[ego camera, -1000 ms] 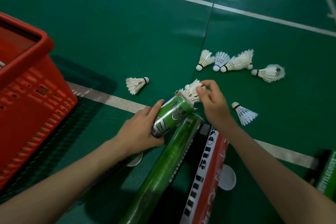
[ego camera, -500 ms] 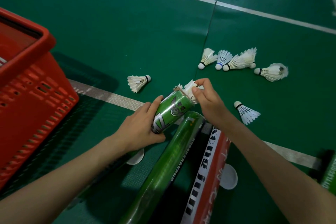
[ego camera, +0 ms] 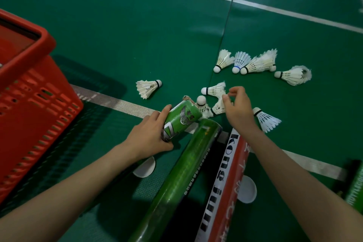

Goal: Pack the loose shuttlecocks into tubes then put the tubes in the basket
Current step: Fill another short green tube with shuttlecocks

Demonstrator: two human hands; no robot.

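Green floor [ego camera: 137,25] all round, and the red basket [ego camera: 35,104] sits well out to the left of the left hand [ego camera: 149,135]. Between the two forearms lies the long tube [ego camera: 182,179], green, its open end just beside the left hand's fingers. Right alongside it, under the right wrist, is the red tube [ego camera: 225,182] with black lettering. The left hand grips the short tube [ego camera: 182,122], fingers and thumb wrapped round it, mouth pointing away towards the right hand [ego camera: 239,112]. That right hand hovers just past the mouth, fingers curled, thumb against feathers; whether it pinches anything, I cannot tell. Far right of the right forearm, an edge tube [ego camera: 355,188] peeks in. Two white caps: one [ego camera: 144,167] under the left wrist, one [ego camera: 247,190] beside the right forearm.

Now the shuttlecocks: three crowd between the hands at the short tube's mouth [ego camera: 215,89] [ego camera: 202,105] [ego camera: 219,107]. One [ego camera: 266,120] lies just right of the right hand, one [ego camera: 147,88] beyond the left hand, and five lie in a loose row [ego camera: 255,65] beyond the right hand.
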